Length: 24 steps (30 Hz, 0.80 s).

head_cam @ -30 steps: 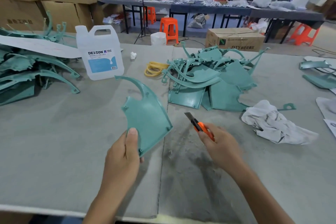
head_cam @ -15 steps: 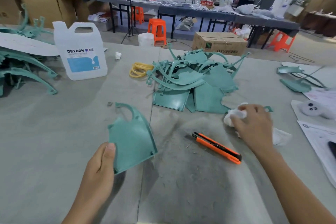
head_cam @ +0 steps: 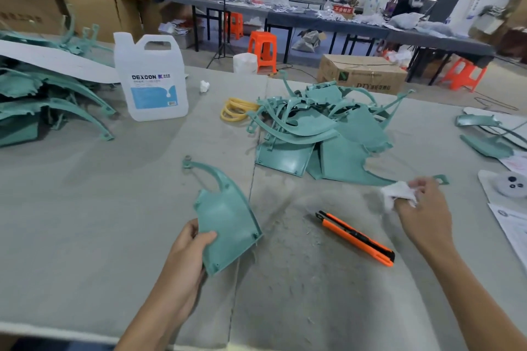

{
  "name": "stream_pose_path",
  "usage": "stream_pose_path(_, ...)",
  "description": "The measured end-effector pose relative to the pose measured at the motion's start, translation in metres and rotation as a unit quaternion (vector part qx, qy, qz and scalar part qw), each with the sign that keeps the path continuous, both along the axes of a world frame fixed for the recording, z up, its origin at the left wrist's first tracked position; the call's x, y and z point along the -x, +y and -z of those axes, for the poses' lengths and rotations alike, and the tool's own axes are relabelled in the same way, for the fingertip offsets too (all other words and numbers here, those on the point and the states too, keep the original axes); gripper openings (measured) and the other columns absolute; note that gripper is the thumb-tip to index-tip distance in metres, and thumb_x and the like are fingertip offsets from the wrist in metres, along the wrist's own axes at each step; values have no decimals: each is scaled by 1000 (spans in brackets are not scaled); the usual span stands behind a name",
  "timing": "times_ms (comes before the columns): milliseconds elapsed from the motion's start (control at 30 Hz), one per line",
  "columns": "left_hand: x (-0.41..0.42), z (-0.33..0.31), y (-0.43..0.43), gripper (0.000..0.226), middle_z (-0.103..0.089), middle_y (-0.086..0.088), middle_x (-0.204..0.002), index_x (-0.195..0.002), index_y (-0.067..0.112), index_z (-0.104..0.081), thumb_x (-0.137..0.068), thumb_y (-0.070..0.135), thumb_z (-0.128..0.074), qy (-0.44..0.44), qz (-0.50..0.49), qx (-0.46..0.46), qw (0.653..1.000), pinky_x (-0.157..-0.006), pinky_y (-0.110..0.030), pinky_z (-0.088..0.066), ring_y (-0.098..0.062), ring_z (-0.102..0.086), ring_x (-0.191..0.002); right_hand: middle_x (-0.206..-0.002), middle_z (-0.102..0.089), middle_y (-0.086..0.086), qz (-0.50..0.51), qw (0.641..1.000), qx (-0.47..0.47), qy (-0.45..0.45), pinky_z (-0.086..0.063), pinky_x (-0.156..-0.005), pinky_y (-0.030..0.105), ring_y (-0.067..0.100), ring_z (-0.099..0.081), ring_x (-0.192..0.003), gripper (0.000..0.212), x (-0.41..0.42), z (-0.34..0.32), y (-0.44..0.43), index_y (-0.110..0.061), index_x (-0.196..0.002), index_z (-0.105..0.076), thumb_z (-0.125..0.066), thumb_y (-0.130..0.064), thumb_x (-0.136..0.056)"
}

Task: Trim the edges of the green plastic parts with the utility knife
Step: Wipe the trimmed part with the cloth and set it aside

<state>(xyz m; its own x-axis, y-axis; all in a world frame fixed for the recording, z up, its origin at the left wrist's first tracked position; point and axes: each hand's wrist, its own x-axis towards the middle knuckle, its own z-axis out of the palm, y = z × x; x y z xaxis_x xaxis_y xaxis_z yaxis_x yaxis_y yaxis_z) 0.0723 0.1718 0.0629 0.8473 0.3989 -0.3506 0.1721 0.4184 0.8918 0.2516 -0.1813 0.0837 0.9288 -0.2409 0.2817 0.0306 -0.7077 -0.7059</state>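
Green plastic part (head_cam: pixel 228 219) gripped at its lower edge by the left hand (head_cam: pixel 185 259) above the grey counter (head_cam: pixel 85 222), white rag (head_cam: pixel 397 194) pinched by the right hand (head_cam: pixel 425 211), orange knife (head_cam: pixel 356 238) laid flat between the hands, more green parts (head_cam: pixel 319 128) heaped behind

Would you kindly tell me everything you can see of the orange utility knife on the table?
The utility knife is slim, orange with black trim and a black end cap, plastic by its look. It lies flat on the grey table, slanting from upper left to lower right, among pale shavings. Neither hand touches it: the left hand grips a green plastic part, the right hand pinches a white cloth.
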Motion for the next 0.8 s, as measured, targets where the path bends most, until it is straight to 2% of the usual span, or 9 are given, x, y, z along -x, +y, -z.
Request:
stream_pose_path(67,-1,-6,-6,29,-76,-3,-110,-116,23,-65,-101,6,-48,-24,21,11,999,-78,-35,-52,-18,-73,-96,-111,-59,-7,-81,995,-17,-55,-38,-85,32,15,-54,-104,35,17,-20,38,-32,-123,-61,-60,-16,-92)
stream_pose_path(167,0,-14,-15,32,-72,0,-124,-130,27,-61,-104,17,-46,-77,48,49,995,-97,-39,-49,-19,-68,-114,-106,-63,-24,-223,965,-75,-113,-42,-90,21,0,-56,-107,42,49,-45,108,-45,-100,-69,-56,-10,-82)
stream_pose_path(233,2,-20,-25,36,-68,1,-131,-133,29,-62,-99,29,-50,-105,89,70,988,-103,-40,-47,-19,-64,-121,-106,-65,-24,-291,946,-86,-109,-44,-93,21,6,-58,-109,41,65,-49,151,-43,-92,-70,-58,-5,-82)
stream_pose_path(300,1,-28,-34,41,-70,-1,-129,-130,28,-64,-92,39,-53,-110,108,58,986,-94,-37,-56,-19,-66,-118,-114,-63,-12,-326,940,-78,-59,-44,-99,30,13,-55,-116,36,81,-43,189,-32,-107,-70,-61,-3,-88)
stream_pose_path(400,-4,-38,-41,56,-73,-2,-122,-127,25,-65,-89,62,-47,-113,82,32,990,-89,-34,-56,-16,-69,-113,-151,-46,-11,-363,927,-94,9,-27,-119,26,-2,-33,-142,42,117,-22,223,-34,-140,-55,-50,-41,-99)
stream_pose_path(500,-2,-38,-38,61,-75,21,-101,-111,35,-64,-84,83,-39,-121,65,22,990,-76,-17,-55,4,-70,-94,-160,-34,-26,-407,901,-149,5,-15,-125,24,-6,-16,-151,56,155,-5,235,-40,-150,-46,-30,-63,-102)
stream_pose_path(633,-3,-39,-35,73,-77,7,-104,-110,23,-72,-76,83,-47,-122,2,148,981,-74,-21,-56,-7,-74,-95,-156,-43,-18,-416,892,-167,-50,-23,-120,18,0,-31,-148,39,168,-2,234,-46,-144,-49,-36,-49,-107)
stream_pose_path(733,-5,-48,-42,79,-75,-4,-114,-119,20,-70,-75,81,-49,-153,14,110,982,-78,-27,-59,-18,-71,-108,-149,-45,-13,-350,926,-131,-56,-26,-117,19,1,-36,-142,39,135,-1,227,-32,-144,-54,-40,-37,-108)
stream_pose_path(800,-2,-47,-43,61,-74,-7,-117,-118,25,-71,-84,74,-56,-187,-3,39,982,-87,-36,-58,-24,-70,-111,-144,-52,-7,-309,940,-146,-13,-38,-113,31,12,-46,-134,33,110,-3,221,-28,-138,-59,-44,-27,-109)
